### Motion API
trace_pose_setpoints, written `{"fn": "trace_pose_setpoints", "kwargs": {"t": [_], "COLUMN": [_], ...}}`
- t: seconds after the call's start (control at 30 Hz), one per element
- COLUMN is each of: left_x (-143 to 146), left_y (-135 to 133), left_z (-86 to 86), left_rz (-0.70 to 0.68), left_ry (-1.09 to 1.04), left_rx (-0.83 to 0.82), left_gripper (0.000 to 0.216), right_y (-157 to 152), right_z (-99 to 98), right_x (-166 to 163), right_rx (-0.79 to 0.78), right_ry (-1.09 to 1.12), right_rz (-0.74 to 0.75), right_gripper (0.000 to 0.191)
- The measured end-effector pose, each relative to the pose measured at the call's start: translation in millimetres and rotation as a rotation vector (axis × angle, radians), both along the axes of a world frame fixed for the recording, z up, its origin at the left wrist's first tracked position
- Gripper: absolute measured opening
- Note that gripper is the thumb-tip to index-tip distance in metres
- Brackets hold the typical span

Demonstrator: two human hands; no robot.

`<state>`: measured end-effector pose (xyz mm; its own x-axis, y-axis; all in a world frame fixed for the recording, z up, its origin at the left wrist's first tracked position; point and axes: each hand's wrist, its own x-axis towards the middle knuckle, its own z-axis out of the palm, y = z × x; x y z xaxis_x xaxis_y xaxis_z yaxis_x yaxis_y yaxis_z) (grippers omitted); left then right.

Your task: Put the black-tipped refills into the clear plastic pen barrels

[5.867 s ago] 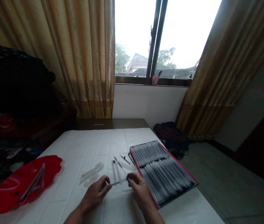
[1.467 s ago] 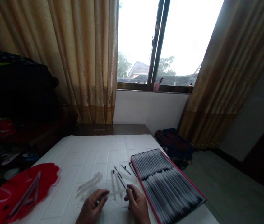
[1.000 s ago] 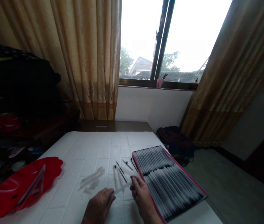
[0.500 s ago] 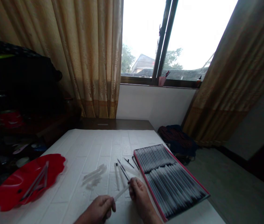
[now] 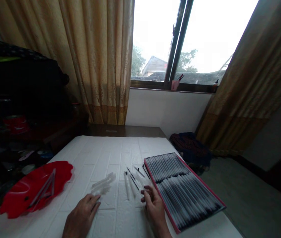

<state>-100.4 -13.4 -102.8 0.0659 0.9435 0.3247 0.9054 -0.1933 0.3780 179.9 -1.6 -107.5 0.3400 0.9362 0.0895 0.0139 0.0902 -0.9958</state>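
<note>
Red scalloped dish (image 5: 13,202), slender clear pieces (image 5: 42,189) lying in it. Pink cup (image 5: 174,85), on the sill, dark sticks (image 5: 180,77) standing inside. Red-edged box (image 5: 172,219), two rows of slim clear-and-dark pens (image 5: 188,188), close-packed. White brick-patterned tabletop (image 5: 120,148); beyond it, tan curtain (image 5: 100,59) and window (image 5: 155,39). Clear tubes (image 5: 103,183), loose pile, just ahead of my left hand (image 5: 82,214): fingers half curled, grip I cannot tell. Dark-capped tube (image 5: 127,185) and thin dark rods (image 5: 134,181), lying ahead, between my hands. My right hand (image 5: 154,203), beside the box: thumb and forefinger close together; whether anything is pinched, I cannot tell.
</note>
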Motion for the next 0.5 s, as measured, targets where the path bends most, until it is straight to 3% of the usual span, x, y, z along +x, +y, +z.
{"fn": "trace_pose_setpoints", "kwargs": {"t": [0.2,0.5], "left_x": [-1,-7], "left_y": [-2,11], "left_z": [-6.0,-13.8], "left_rz": [0.016,0.030], "left_ry": [0.081,0.017], "left_rx": [0.058,0.055], "left_gripper": [0.031,0.030], "right_y": [-4,1], "right_z": [-3.7,4.2], "right_x": [6,2], "right_rx": [0.041,0.093], "right_ry": [-0.422,-0.634], "right_rz": [-0.035,0.000], "right_gripper": [0.022,0.025]}}
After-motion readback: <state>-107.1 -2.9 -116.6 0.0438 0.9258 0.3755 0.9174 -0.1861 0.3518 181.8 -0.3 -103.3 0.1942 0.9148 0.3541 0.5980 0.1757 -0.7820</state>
